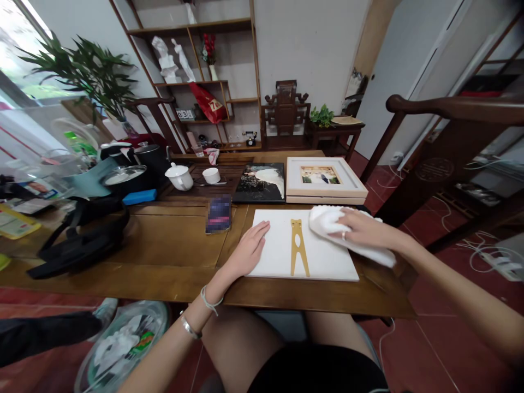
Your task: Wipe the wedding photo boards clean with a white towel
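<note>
A white picture frame back (282, 248) with a gold easel stand (298, 245) lies face down on the wooden table (172, 240) in front of me. My left hand (249, 251) rests flat on its left edge, fingers stretched out. My right hand (362, 229) presses a white cloth (327, 218) onto the frame's upper right corner, fingers lying over the cloth.
Behind the white back lie a dark photo print (262, 183) and a cream framed photo (323, 180). A phone (219, 214), cups (180, 177), pots and a black bag (82, 234) crowd the left. A bin (123, 344) stands below left; a dark chair (442, 147) at right.
</note>
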The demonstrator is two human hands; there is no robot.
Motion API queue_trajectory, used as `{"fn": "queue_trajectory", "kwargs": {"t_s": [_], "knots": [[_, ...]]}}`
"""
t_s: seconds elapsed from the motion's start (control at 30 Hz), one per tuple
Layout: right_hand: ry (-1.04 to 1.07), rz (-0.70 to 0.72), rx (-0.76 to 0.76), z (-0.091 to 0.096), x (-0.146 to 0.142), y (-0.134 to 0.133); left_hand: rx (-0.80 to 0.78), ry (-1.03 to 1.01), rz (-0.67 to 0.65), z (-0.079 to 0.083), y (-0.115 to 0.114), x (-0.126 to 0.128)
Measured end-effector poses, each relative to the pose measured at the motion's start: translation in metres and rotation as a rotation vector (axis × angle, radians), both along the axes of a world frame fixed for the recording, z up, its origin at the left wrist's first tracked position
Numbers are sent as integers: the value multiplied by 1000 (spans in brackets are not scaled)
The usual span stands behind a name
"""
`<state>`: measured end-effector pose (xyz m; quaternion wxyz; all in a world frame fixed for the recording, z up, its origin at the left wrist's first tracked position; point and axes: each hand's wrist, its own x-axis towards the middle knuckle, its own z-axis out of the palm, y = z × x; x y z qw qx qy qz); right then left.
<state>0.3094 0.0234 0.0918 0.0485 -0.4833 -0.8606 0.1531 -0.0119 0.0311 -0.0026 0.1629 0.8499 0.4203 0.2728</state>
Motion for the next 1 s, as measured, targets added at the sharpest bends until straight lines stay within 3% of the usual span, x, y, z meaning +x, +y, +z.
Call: {"fn": "queue_trajectory", "kwargs": {"t_s": [0.1,0.2,0.37,0.5,0.63,0.77,0.9,1.0], "knots": [[-29,140,-24,3,-14,-35,-5,1,0,0,0,0],[-56,202,-88,10,-20,-49,-10,6,3,-1,0,0],[-18,135,-97,10,-12,-8,-9,-5,-4,-3,2,-1],[24,83,39,-13,-9,30,7,-25,-17,-5,3,-2],[100,119,176,-36,-8,36,6,-18,-14,-4,3,-2],[16,141,134,-32,-11,-1,-5,6,-6,-3,2,-1],[-66,154,-2,-8,-20,-64,-2,16,-1,0,0,0],[-74,178,-98,7,-23,-92,1,17,-1,1,0,0]]}}
